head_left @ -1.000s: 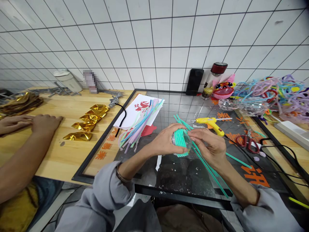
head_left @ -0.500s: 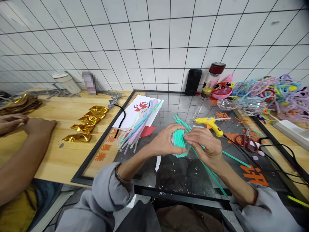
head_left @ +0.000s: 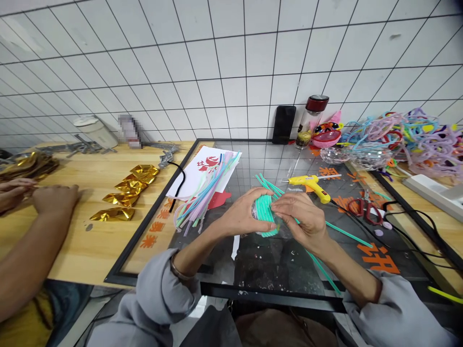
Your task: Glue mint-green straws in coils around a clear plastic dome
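My left hand (head_left: 237, 214) wraps around a small clear, rounded plastic piece (head_left: 265, 214) covered in rows of teal pipe cleaner, thumb below and fingers above. At its right edge, the fingertips of my right hand (head_left: 304, 217) are pinched together against the teal rows; what lies between them is hidden. Beneath and behind my right hand, several loose teal pipe cleaners (head_left: 349, 233) lie across the dark glass-topped surface. A yellow hot glue gun (head_left: 307, 182) rests just beyond that hand. Red-handled scissors (head_left: 366, 212) are farther right.
Pastel pipe cleaners (head_left: 206, 195) lie over white paper (head_left: 188, 176). A phone (head_left: 284, 124) and a lidded bottle (head_left: 311, 123) stand by the tiled wall. At right are a pipe-cleaner heap (head_left: 401, 132), cords and a power strip (head_left: 437, 195). A co-worker's hands (head_left: 54, 200) are left, near gold foil pieces (head_left: 112, 214).
My right fingertips have shifted left onto the edge of the teal rows. My left hand keeps its hold. The whole view has turned slightly; the co-worker's hands have moved a little left.
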`<control>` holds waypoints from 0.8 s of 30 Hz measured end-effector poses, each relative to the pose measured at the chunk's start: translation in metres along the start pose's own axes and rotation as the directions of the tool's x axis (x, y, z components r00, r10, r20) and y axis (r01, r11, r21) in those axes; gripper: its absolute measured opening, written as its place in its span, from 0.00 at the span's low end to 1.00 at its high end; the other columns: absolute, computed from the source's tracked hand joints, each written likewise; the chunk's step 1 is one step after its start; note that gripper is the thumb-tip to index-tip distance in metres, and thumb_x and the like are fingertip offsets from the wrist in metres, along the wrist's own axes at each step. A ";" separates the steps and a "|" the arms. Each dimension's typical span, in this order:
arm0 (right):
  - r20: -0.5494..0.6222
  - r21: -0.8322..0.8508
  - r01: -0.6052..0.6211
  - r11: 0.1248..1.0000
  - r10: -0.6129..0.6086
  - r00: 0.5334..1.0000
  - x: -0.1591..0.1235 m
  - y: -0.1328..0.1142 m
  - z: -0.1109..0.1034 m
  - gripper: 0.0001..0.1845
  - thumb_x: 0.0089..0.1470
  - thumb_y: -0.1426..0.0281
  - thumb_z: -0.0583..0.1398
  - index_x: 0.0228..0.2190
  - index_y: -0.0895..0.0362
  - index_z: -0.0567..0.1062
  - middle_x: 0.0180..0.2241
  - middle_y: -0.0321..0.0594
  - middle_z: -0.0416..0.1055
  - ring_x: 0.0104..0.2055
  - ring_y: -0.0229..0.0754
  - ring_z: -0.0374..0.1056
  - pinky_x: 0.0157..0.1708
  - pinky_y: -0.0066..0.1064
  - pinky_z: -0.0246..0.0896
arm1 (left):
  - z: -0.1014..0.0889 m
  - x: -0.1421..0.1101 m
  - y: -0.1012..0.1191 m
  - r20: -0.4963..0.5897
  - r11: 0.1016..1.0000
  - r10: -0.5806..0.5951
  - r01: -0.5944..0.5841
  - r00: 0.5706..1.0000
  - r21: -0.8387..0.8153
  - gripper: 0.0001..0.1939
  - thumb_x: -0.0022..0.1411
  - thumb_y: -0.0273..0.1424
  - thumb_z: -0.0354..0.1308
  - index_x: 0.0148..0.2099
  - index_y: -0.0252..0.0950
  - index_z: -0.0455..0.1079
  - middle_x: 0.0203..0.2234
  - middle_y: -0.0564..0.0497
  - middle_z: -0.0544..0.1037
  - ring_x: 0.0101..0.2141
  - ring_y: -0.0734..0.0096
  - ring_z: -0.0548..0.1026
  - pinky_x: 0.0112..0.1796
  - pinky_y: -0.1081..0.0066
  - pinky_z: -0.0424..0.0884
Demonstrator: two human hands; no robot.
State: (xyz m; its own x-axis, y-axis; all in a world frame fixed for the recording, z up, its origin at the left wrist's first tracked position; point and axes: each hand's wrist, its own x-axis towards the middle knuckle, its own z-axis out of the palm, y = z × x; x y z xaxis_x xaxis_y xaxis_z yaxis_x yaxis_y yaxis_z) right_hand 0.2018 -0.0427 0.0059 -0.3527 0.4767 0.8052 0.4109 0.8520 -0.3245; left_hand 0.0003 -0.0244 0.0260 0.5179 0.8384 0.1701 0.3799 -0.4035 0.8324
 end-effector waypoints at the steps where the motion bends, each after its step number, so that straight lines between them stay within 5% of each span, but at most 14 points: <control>1: 0.001 0.000 0.004 1.000 -0.004 1.000 0.000 0.000 0.000 0.10 0.58 0.76 0.61 0.40 0.53 0.78 0.36 0.39 0.81 0.41 0.44 0.75 0.44 0.40 0.67 | 0.000 0.000 0.000 0.000 1.000 -0.001 0.001 1.000 -0.001 0.36 0.44 0.33 0.71 0.56 0.39 0.66 0.56 0.44 0.71 0.55 0.54 0.71 0.58 0.54 0.65; 13: 0.008 -0.044 0.044 0.998 -0.044 0.999 0.001 -0.003 0.000 0.09 0.58 0.76 0.60 0.39 0.53 0.78 0.35 0.39 0.81 0.41 0.44 0.74 0.42 0.40 0.67 | -0.004 -0.001 -0.002 0.054 0.999 0.034 -0.035 0.998 0.008 0.35 0.49 0.37 0.70 0.58 0.37 0.64 0.57 0.42 0.69 0.57 0.53 0.69 0.60 0.54 0.63; 24: -0.002 -0.038 0.052 0.998 -0.053 0.999 0.004 -0.006 0.001 0.10 0.58 0.75 0.60 0.40 0.53 0.78 0.34 0.38 0.81 0.40 0.43 0.75 0.41 0.38 0.66 | -0.007 0.000 -0.006 0.118 0.997 0.054 -0.060 0.992 0.043 0.45 0.40 0.39 0.75 0.60 0.40 0.61 0.59 0.40 0.65 0.61 0.48 0.64 0.62 0.46 0.58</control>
State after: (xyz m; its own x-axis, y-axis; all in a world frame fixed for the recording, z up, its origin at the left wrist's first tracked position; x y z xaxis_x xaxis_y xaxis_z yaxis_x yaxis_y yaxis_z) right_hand 0.1973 -0.0453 0.0108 -0.3718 0.4308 0.8223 0.4234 0.8670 -0.2627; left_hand -0.0077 -0.0194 0.0249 0.6246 0.7661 0.1515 0.3812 -0.4683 0.7971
